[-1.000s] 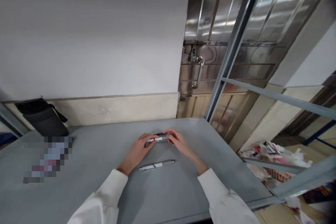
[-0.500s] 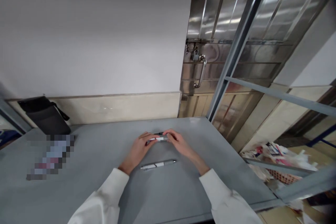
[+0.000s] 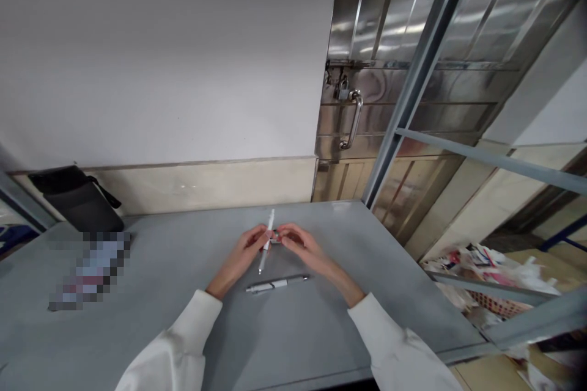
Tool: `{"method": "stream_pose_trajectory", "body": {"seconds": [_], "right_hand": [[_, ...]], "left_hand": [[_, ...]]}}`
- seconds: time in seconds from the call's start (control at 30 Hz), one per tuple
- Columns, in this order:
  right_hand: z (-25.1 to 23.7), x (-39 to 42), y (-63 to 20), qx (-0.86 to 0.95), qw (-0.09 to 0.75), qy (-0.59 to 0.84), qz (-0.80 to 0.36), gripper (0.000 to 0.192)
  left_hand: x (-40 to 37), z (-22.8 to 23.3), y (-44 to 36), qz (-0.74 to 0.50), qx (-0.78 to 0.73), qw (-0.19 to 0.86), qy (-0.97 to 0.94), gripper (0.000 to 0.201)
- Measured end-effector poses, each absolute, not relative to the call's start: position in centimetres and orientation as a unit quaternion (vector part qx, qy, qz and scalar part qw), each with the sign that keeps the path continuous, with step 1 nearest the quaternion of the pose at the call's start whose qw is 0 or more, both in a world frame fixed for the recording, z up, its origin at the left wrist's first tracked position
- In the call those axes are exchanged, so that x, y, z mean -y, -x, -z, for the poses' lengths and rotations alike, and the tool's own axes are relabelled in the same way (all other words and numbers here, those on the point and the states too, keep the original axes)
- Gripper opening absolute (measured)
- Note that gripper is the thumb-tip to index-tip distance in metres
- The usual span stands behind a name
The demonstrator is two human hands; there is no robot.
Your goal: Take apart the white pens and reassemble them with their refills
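My left hand (image 3: 242,255) pinches a thin white pen part (image 3: 266,239) that stands tilted, its top end pointing away from me. My right hand (image 3: 299,245) is closed on a small dark pen piece (image 3: 276,236) right next to it, fingertips of both hands almost touching. A second silver-and-white pen (image 3: 276,284) lies flat on the grey table (image 3: 284,342), just in front of my hands and between my white sleeves.
A black pouch (image 3: 76,198) leans against the wall at the table's back left, with a blurred flat object (image 3: 89,269) before it. A steel door with a handle (image 3: 351,119) and padlock stands behind. Metal frame bars and a heap of paper litter (image 3: 481,272) lie to the right.
The pen held level between both hands has come apart: the white part now stands tilted in my left hand, while my right hand keeps the dark piece.
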State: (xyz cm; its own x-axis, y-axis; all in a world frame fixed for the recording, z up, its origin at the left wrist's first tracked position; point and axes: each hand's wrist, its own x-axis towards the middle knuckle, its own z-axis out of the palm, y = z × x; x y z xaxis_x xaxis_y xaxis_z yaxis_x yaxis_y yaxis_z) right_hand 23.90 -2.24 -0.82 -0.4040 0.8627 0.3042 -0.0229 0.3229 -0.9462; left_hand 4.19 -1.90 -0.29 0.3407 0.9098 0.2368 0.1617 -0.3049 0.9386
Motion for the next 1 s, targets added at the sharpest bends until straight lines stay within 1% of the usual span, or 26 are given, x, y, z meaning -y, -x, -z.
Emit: {"method": "stream_pose_trajectory", "body": {"seconds": [0.13,0.27,0.33,0.43,0.5,0.57,0.63,0.67,0.83,1.0], "right_hand": [[0.3,2.2,-23.9,0.646,0.479,0.329,-0.494,0.035],[0.6,1.5,-24.3,0.627,0.497,0.365,-0.476,0.037],[0.7,1.1,-24.6,0.587,0.539,0.371,-0.477,0.041],[0.5,0.7,-25.2,0.486,0.618,0.341,-0.516,0.045],[0.0,0.7,-25.7,0.432,0.648,0.307,-0.547,0.041],[-0.5,0.8,-26.2,0.394,0.665,0.285,-0.567,0.031],[-0.9,0.9,-26.6,0.362,0.675,0.268,-0.585,0.021],[-1.0,0.9,-26.8,0.348,0.679,0.258,-0.593,0.019],[-1.6,1.1,-27.4,0.335,0.670,0.213,-0.627,0.027],[-2.1,1.5,-27.3,0.349,0.663,0.210,-0.628,0.025]], "left_hand": [[2.9,-0.1,-4.7,-0.342,-0.386,0.426,-0.743,0.043],[3.3,-0.4,-4.9,-0.333,-0.387,0.420,-0.751,0.044],[3.1,-0.3,-4.8,-0.348,-0.399,0.414,-0.741,0.048],[2.7,0.0,-4.5,-0.371,-0.421,0.392,-0.729,0.057],[2.7,0.1,-4.4,-0.378,-0.437,0.361,-0.732,0.058],[2.8,0.1,-4.3,-0.373,-0.450,0.323,-0.744,0.055],[3.0,0.0,-4.2,-0.357,-0.456,0.291,-0.761,0.052],[3.0,0.0,-4.2,-0.349,-0.455,0.280,-0.770,0.050],[3.0,0.1,-4.1,-0.330,-0.451,0.254,-0.789,0.046],[2.9,0.0,-3.9,-0.336,-0.462,0.254,-0.781,0.047]]}}
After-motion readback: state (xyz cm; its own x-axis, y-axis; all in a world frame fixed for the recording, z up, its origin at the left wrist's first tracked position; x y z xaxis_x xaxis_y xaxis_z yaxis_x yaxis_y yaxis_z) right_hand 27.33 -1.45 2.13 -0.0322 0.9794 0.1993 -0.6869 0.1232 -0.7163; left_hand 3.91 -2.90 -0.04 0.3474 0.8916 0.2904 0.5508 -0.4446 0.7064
